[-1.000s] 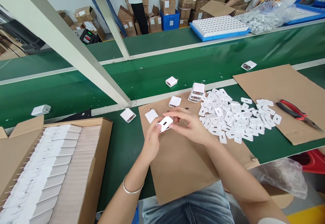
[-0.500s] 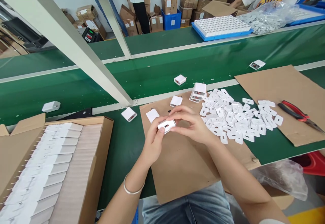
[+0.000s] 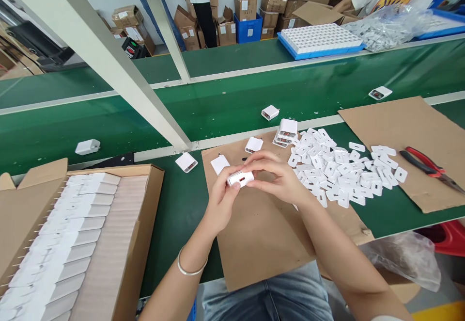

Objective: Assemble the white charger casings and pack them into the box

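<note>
Two hands, one little white block, basically. The block (image 3: 240,179) is pinched between the fingertips of both, just above the left part of the cardboard sheet (image 3: 261,233). The left hand (image 3: 221,200) has its left end, thumb pressed on the near face; the right hand (image 3: 278,178) has its right end, thumb low, fingers curled over the far edge. So neither one's nearer, they're both on it.

The slotted face is turned toward the wearer, and its long side runs left to right, right end tipped a touch farther away. Can't tell from here if that face sits flush all round, fingers cover too much.

Off to the right, past the right hand, there's a pile of slotted white plates (image 3: 341,168), so that hand's the closer one. Stacked blocks (image 3: 288,128) sit on the far side, and a packed carton (image 3: 137,243) is over on the left.
</note>
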The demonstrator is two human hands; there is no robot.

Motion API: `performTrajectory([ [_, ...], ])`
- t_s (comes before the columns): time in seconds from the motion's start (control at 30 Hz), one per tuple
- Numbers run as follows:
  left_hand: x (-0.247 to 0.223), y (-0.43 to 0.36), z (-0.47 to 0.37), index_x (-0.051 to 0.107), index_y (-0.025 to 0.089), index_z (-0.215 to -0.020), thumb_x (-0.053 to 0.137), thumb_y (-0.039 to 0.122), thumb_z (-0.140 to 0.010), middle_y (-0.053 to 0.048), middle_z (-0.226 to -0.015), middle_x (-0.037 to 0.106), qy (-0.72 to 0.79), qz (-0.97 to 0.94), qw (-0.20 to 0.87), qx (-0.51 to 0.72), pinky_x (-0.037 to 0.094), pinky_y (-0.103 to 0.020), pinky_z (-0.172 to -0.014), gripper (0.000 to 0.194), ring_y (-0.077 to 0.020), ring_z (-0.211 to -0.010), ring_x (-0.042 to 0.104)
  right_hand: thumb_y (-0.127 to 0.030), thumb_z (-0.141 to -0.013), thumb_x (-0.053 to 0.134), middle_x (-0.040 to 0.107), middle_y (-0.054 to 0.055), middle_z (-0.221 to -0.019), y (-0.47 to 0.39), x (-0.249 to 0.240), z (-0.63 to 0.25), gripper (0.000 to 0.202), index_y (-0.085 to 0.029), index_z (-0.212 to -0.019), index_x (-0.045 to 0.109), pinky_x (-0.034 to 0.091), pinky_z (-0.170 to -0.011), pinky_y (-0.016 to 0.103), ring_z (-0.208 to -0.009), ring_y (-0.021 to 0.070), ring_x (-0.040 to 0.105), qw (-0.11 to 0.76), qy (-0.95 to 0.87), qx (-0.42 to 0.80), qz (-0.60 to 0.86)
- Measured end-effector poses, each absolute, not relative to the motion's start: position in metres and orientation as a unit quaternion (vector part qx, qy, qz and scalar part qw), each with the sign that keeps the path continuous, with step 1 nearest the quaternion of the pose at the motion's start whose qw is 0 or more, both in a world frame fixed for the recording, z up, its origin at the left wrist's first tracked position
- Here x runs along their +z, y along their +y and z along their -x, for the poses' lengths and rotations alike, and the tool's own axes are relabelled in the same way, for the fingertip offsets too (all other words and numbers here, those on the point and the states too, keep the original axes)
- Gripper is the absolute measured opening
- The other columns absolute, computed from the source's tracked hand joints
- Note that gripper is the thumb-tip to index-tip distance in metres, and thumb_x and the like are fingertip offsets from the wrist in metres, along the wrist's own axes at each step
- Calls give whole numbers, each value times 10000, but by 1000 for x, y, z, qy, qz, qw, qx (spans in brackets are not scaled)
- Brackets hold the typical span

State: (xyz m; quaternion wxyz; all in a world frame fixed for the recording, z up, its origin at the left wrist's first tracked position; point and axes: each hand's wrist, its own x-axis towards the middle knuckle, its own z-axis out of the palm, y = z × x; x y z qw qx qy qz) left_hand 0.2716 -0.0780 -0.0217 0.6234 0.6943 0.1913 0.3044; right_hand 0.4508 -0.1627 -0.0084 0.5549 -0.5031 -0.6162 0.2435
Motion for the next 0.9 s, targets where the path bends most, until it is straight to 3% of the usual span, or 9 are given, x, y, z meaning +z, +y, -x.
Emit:
performTrajectory([
  [0.2, -24, -77, -271, 600, 245, -1263, 501, 438, -1007, -88, -1232, 670, 197, -694, 629, 291, 471, -403, -967, 335, -271, -1115, 626, -292, -945, 674, 588, 75, -1219, -162, -6, -449, 245, -312, -1187, 708, 542, -964, 405, -1130, 230, 600, 537, -637, 242, 498],
  [0.33, -28, -75, -269, 627, 252, -1256, 483, 454, -1006, -80, -1198, 661, 193, -713, 597, 313, 487, -368, -899, 352, -254, -1058, 619, -413, -902, 714, 564, 51, -1090, -162, -9, -443, 382, -267, -1238, 606, 520, -833, 351, -900, 179, 577, 569, -562, 309, 515],
  [0.43, -29, -75, -268, 620, 250, -1275, 469, 494, -996, -89, -1199, 648, 172, -726, 586, 317, 486, -365, -887, 401, -258, -1044, 611, -533, -952, 593, 502, -12, -784, -162, -14, -440, 328, -206, -929, 574, 389, -631, 285, -688, 139, 456, 527, -519, 367, 564],
  [0.53, -29, -74, -267, 609, 246, -1273, 448, 510, -999, -93, -1203, 642, 156, -735, 583, 308, 484, -375, -899, 413, -262, -1045, 610, -554, -982, 507, 394, -35, -660, -161, -17, -437, 462, -188, -704, 462, 261, -577, 283, -620, 119, 351, 461, -534, 405, 582],
  [0.9, -29, -70, -267, 598, 253, -1263, 440, 499, -1018, -81, -1154, 635, 131, -755, 564, 306, 482, -350, -881, 381, -231, -1001, 617, -471, -908, 568, 294, -49, -622, -156, -26, -422, 441, -202, -639, 345, 199, -567, 286, -599, 105, 275, 519, -491, 384, 585],
])
